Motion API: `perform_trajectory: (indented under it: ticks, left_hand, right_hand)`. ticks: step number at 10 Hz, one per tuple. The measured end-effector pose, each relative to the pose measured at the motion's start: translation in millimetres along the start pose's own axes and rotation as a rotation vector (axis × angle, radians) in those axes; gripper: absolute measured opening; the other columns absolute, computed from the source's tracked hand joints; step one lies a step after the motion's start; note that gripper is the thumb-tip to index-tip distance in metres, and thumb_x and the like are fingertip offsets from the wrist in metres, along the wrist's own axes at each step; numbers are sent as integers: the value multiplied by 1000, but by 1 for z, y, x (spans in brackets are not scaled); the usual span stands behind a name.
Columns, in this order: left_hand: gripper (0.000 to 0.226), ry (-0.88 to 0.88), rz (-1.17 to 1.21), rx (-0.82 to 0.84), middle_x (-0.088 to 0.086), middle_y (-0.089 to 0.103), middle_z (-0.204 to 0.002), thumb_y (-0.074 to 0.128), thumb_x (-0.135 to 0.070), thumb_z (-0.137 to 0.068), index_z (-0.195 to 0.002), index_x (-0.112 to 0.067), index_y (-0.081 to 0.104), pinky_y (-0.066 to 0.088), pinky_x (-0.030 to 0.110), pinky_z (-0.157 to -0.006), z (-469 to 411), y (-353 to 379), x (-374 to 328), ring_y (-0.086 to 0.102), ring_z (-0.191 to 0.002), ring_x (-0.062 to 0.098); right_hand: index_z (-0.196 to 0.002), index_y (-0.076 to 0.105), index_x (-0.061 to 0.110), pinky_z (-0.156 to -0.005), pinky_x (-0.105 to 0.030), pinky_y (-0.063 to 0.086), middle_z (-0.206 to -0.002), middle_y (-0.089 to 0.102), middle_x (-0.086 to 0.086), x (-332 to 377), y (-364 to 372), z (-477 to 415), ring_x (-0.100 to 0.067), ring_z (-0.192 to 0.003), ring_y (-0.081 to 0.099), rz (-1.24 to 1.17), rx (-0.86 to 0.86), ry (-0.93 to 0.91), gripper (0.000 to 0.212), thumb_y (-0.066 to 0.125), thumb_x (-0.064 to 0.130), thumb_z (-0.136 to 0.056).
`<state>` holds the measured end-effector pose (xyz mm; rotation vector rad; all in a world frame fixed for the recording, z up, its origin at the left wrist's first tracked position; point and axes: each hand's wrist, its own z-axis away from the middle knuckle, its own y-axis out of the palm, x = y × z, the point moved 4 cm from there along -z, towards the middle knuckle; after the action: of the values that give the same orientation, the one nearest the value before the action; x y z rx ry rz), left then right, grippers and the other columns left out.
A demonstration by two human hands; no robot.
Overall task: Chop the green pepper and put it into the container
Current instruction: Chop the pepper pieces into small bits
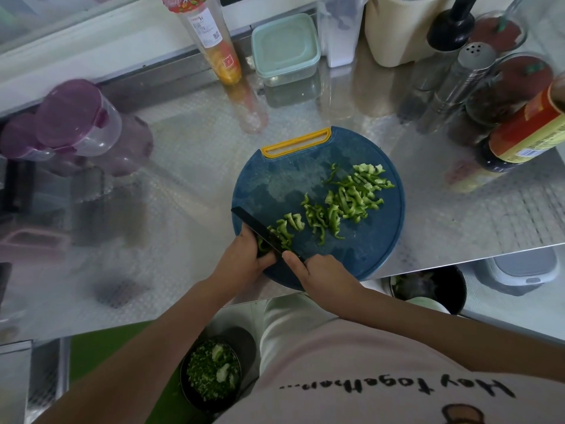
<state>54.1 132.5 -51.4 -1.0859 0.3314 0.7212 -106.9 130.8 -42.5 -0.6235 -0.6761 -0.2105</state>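
Observation:
A round blue cutting board with a yellow handle lies on the steel counter. Green pepper strips are spread in a diagonal row across the board. My left hand presses down the last uncut piece of green pepper at the board's near left edge. My right hand grips the handle of a black knife, whose blade rests against the left fingers on the pepper. A mint lidded container stands at the back of the counter.
A purple-lidded jar lies at the left, a tall clear bottle at the back. Sauce bottles, shakers and jars crowd the right. Below the counter edge sits a dark bowl of chopped greens.

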Motion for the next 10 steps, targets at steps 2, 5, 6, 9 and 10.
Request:
perform_trajectory:
  ticks: [2, 5, 6, 9, 10]
  left_hand:
    - [54, 44, 15, -25, 2, 55, -101, 65, -27, -84, -123, -17, 28, 48, 28, -72, 3, 1, -1, 59, -88, 19]
    - [34, 44, -22, -73, -2, 53, -94, 60, -32, -88, -105, -19, 34, 44, 22, -62, 9, 1, -1, 55, -79, 11]
    - [33, 32, 16, -61, -5, 52, -97, 60, -33, -88, -107, -22, 34, 41, 17, -64, 11, 1, -1, 54, -84, 9]
    - [52, 29, 116, -49, 4, 51, -125, 60, -32, -89, -128, -20, 29, 50, 39, -92, 14, 1, -2, 55, -109, 19]
    - [56, 49, 116, -42, 5, 48, -130, 60, -29, -89, -133, -20, 27, 49, 39, -95, 14, 1, -4, 53, -113, 20]
  right_hand:
    - [-150, 8, 5, -63, -36, 35, -102, 51, -16, 18, -8, -8, -23, -75, 41, -55, 24, 99, 51, 22, 20, -104]
    - [-90, 48, -8, -53, -27, 35, -66, 50, -6, -3, -6, -17, -16, -54, 43, -393, -21, 231, 70, 26, 58, -96]
    - [-76, 40, -6, -51, -24, 35, -58, 45, -3, -14, -9, -12, -14, -50, 41, -435, -39, 189, 75, 27, 66, -91]
    - [-61, 43, 16, -70, -35, 39, -59, 43, -3, 3, -6, 12, -15, -54, 41, -117, -56, 24, 58, 20, 55, -98]
    - [-62, 40, 18, -68, -33, 37, -61, 46, -2, 3, -3, 16, -14, -55, 41, -89, -52, 2, 58, 16, 59, -95]
